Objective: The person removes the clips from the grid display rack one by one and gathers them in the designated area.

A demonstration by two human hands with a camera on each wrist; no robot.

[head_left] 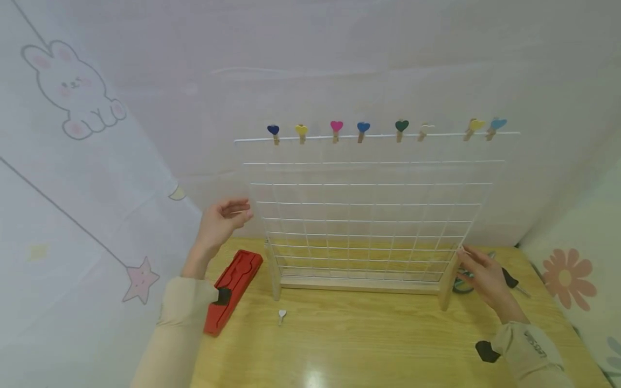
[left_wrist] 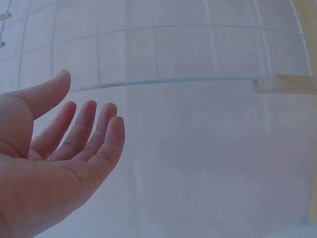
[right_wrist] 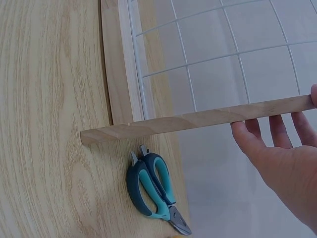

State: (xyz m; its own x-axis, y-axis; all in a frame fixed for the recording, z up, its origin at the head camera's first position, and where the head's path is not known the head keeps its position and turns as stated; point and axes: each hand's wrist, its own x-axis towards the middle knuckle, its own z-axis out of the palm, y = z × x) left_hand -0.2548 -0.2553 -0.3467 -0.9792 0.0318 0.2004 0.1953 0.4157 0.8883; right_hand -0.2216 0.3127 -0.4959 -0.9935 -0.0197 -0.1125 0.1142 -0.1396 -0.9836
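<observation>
Gripping wire rack by its R post: R hand (thumb mostly cut off, R-wrist view). L hand: fingers loose, just off rack's L side. Rack's nr table's back edge; scissors part-hidden in head view.

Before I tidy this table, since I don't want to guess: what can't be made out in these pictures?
- Right hand on the wooden leg: right wrist view, partly cut off by the right edge.
- Scissors: head view, partly hidden by that hand.
- Red tray: head view, partly covered at the left sleeve's cuff.
- Lettering on the right sleeve: head view, too small and blurred.
</observation>
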